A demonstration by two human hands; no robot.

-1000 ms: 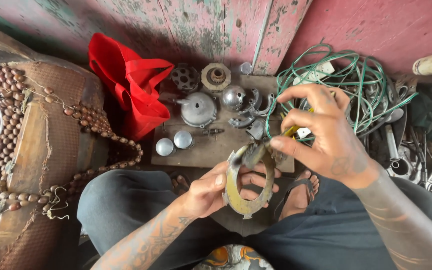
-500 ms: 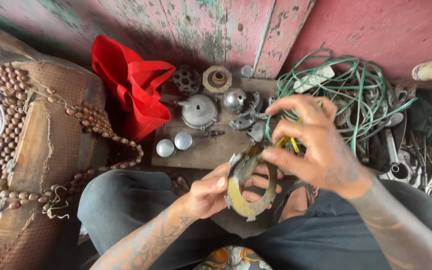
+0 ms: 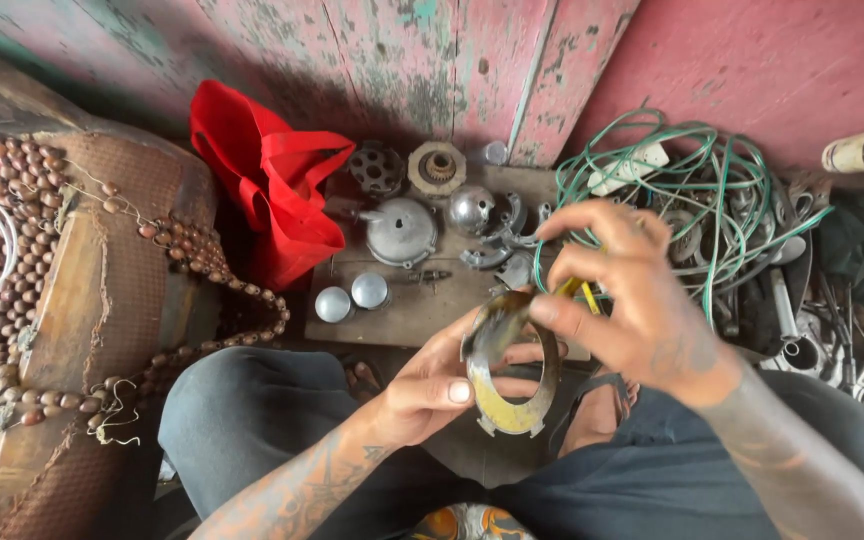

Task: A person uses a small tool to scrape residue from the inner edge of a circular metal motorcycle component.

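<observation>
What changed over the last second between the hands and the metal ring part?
The right hand, raised above the flat notched metal ring a second ago, has come down so its fingertips and the thin yellow-handled tool meet the ring's upper edge. The left hand keeps the same grip on the ring. The red cloth bag, domed metal parts on the wooden board and green cable coil stayed put.

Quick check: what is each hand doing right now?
Left hand: closed on a flat metal ring.
Right hand: fingers pinched at the ring's top edge, a yellow-handled tool in its grip.
</observation>
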